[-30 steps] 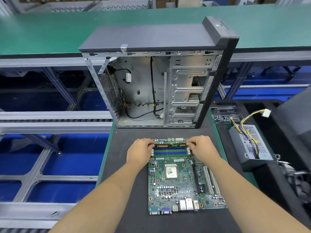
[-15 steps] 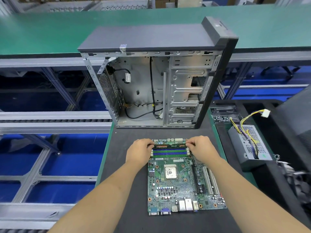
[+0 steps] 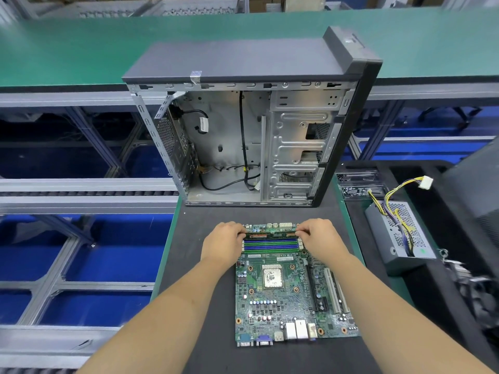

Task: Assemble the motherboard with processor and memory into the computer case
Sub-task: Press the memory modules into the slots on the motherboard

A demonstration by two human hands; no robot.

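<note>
Both hands were down on the far end of the motherboard (image 3: 293, 292), which lay flat on the dark worktop (image 3: 205, 265) in front of the open computer case (image 3: 251, 125). The left hand (image 3: 222, 245) had its fingers curled over the left end of a memory stick (image 3: 271, 234) sitting in the farthest slot, fingertips pinching or pressing that end; exact contact was hard to tell. The right hand (image 3: 320, 240) mirrored it, fingers curled onto the stick's right end. Neither hand was spread flat; both were bent at the knuckles, thumbs tucked toward the board. The blue and green memory slots (image 3: 271, 245) just near of the stick sat between the two hands. The processor (image 3: 273, 277), with its silver lid, sat in the socket mid-board, well clear of both hands. The rear ports (image 3: 280, 334) lined the near edge of the board. The case stood upright with its side panel off, black cables (image 3: 244, 147) hanging inside against the metal tray, drive cage (image 3: 299, 155) on its right side. To the right, apart from the board, a grey power supply (image 3: 399, 236) lay with yellow and black wires and a white connector (image 3: 425, 182) sticking up. A green bench (image 3: 81, 47) ran behind the case.
</note>
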